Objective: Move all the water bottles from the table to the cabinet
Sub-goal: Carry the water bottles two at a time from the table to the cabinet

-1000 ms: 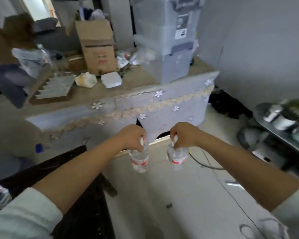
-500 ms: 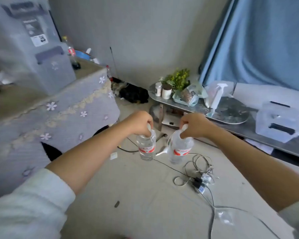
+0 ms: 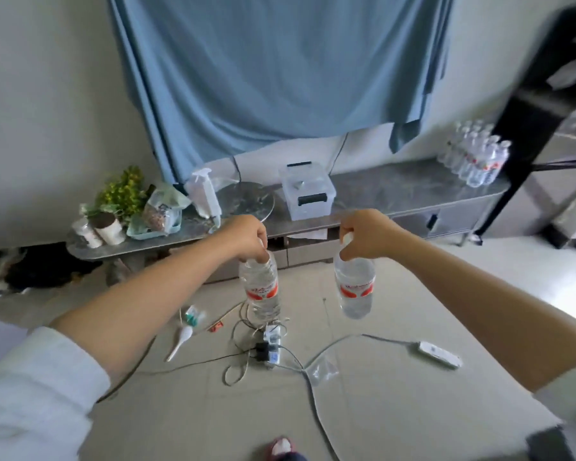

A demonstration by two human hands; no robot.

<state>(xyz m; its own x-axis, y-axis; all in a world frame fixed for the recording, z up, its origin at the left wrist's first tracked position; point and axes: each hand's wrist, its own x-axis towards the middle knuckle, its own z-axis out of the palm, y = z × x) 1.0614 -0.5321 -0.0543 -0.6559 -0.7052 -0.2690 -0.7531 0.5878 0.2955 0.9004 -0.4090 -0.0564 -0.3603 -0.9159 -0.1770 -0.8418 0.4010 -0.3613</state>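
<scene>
1. Water bottles are in both hands: the left hand (image 3: 246, 239) holds the left bottle (image 3: 261, 287) by its neck, and the right hand (image 3: 368, 234) holds the right bottle (image 3: 353, 286) the same way. Both bottles hang upright over the floor (image 3: 396, 410), apart from each other.
2. I see the fingers of each hand curled tightly and pinching the top of its bottle. The caps are mostly covered by the fingers; only a bit of white shows under the right hand.
3. Ahead stands the long low cabinet (image 3: 396, 191), with its front edge just behind my hands. A group of bottles (image 3: 473, 158) already stands on its right end, near the edge.
4. Between this group and the clear box (image 3: 308, 191) the cabinet top is bare, so there is open room for putting things down.
5. The left end is crowded: a round tray (image 3: 246, 201), a spray bottle (image 3: 205, 194), a plant (image 3: 123, 191) and some jars (image 3: 97, 229).
6. On the floor under the bottles lie tangled cables (image 3: 246, 354) and a white power strip (image 3: 439, 354). The floor at the right side is free.
7. A dark frame (image 3: 529, 128) at the right is blurred and cut by the picture edge; I cannot tell what it is.
8. The blue curtain (image 3: 273, 68) covers the wall behind the cabinet.
9. The labels on the bottles are red, but the text is too small to read.
</scene>
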